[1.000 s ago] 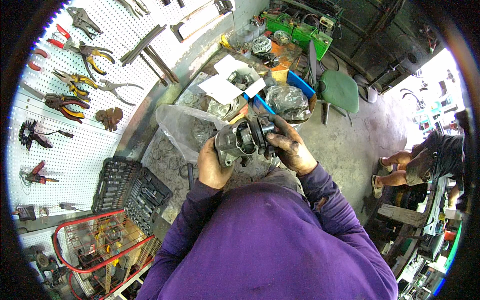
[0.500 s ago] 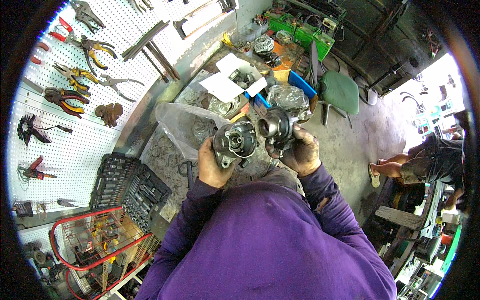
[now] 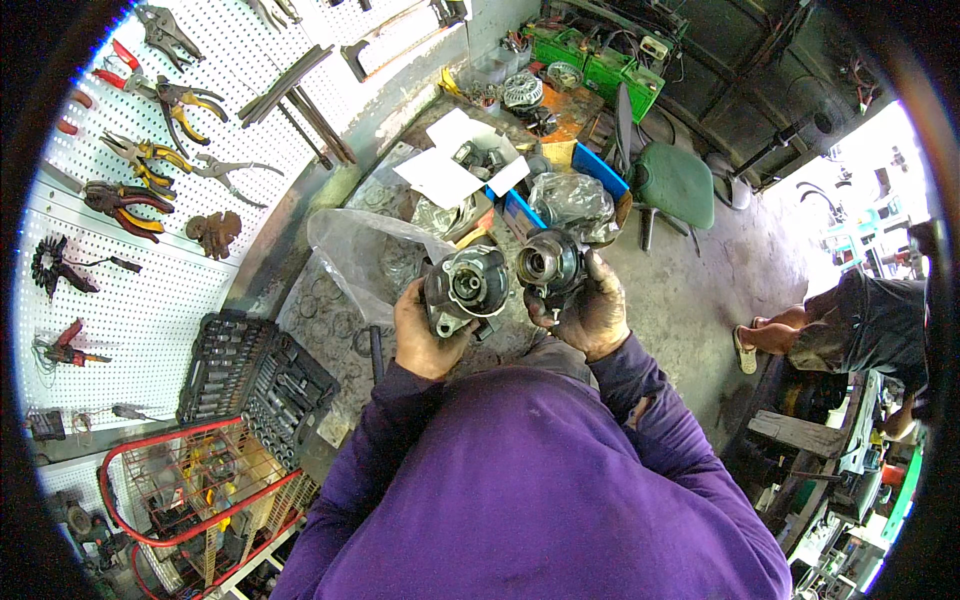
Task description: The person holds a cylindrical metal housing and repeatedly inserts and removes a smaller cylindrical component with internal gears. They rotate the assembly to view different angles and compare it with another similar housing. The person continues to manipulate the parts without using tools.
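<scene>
My left hand [image 3: 425, 335] is wrapped round a grey cast-metal motor housing [image 3: 466, 285], gripping its left and lower side. The housing's round open end faces up, with a small shaft in its middle and a mounting ear at the bottom. In my right hand [image 3: 597, 318], smudged dark with grease, is a second, darker motor part [image 3: 550, 262], held by its right side with the thumb on top. A ring-shaped bore shows in its end. The two parts are level, side by side, with a narrow gap between them. My fingers beneath them are mostly hidden.
Beyond my hands lie a clear plastic bag [image 3: 365, 245], an open white carton [image 3: 440, 175] and a blue box [image 3: 520, 212] with bagged parts. A socket set [image 3: 250, 375] lies open at left, near a red-rimmed wire basket [image 3: 190, 530]. A green chair [image 3: 675, 185] and another person [image 3: 865, 325] are at right.
The right-hand part has turned so that its bore faces more upward, and it has dropped slightly. My left hand keeps its hold, with the housing barely moved.
</scene>
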Tool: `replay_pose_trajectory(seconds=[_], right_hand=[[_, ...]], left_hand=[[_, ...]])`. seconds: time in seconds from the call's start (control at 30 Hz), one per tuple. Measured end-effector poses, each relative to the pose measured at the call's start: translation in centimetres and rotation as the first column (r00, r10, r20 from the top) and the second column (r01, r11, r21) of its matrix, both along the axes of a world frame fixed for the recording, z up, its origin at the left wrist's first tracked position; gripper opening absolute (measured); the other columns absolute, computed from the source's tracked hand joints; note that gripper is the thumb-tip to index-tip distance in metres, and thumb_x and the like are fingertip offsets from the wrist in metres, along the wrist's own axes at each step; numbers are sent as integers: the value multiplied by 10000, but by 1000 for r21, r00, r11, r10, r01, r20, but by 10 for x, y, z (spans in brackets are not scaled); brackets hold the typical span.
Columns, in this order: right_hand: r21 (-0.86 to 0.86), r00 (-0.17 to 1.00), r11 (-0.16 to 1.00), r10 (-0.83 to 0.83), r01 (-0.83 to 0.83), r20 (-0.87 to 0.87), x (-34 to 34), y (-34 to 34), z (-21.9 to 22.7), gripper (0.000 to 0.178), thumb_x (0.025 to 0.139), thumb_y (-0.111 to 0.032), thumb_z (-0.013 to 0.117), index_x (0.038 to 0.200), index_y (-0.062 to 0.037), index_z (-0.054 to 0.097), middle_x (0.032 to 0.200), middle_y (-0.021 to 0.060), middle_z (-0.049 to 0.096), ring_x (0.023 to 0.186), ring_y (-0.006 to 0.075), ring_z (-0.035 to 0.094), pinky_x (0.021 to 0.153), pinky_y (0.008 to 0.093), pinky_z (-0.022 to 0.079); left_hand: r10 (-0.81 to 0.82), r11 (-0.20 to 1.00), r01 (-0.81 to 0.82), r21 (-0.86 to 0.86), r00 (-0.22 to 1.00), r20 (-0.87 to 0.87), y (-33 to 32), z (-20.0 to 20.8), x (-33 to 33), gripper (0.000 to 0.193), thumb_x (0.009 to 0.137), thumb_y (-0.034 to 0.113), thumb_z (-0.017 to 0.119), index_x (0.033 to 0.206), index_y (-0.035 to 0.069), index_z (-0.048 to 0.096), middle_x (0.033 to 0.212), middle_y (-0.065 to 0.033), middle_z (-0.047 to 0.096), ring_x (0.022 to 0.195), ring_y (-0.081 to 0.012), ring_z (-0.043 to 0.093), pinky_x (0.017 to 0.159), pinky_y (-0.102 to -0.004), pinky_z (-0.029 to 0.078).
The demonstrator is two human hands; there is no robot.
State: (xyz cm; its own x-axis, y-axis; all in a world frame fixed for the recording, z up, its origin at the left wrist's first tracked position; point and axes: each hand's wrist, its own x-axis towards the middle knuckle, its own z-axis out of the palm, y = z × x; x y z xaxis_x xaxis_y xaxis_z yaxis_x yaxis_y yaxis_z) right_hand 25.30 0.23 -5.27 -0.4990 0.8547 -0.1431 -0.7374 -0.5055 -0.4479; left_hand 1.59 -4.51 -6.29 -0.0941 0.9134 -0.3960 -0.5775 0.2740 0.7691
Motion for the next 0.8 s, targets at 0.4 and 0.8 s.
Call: replay_pose_trajectory(seconds=[0.4, 0.8], right_hand=[[-139, 995, 988, 60, -71, -86, -3, 5, 15, 681, 960, -632, 614, 1410, -122, 582, 1203, 210, 690, 848, 323, 664, 600, 362, 504], [-157, 981, 987, 14, -45, -192, 2, 7, 19, 762, 907, -666, 621, 1389, -77, 589, 1181, 206, 658, 898, 296, 592, 711, 389, 463]], left_hand=[[112, 973, -4, -233, 884, 453, 13, 2, -1, 539, 1047, 451, 403, 1369, 79, 624, 1316, -150, 695, 1216, -340, 667, 1060, -562, 532], [-31, 986, 92, -142, 924, 381, 8, 23, 4, 598, 979, 529, 518, 1381, 97, 617, 1380, -133, 660, 1282, -343, 619, 1074, -596, 504]])
